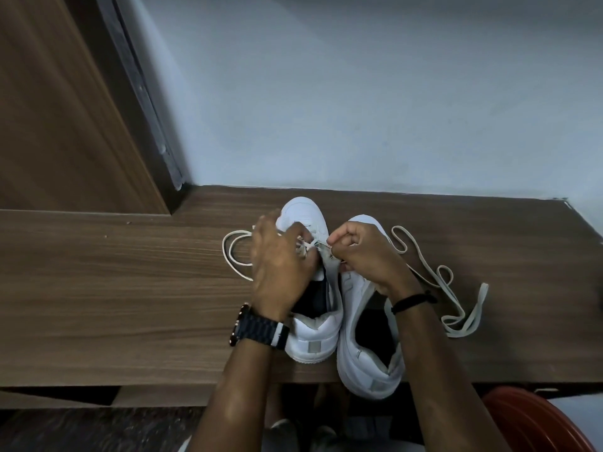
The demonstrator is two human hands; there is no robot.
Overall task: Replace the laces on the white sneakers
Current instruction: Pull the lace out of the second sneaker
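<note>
Nearest you, a red rim (535, 415) sits below the table (114, 288) edge. Both sneakers lie lengthwise, heels toward you, toes at the wall; the right sneaker (368, 353) overhangs the edge, touching the left sneaker (315, 337). Your left hand (280, 269) and right hand (365, 252) are closed, pinching lace (315, 245) over the left sneaker's eyelets. A loose lace (456, 298) trails right.

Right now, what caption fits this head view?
Both hands, left and right, thread a lace on the left sneaker; a loose lace lies beside.
</note>
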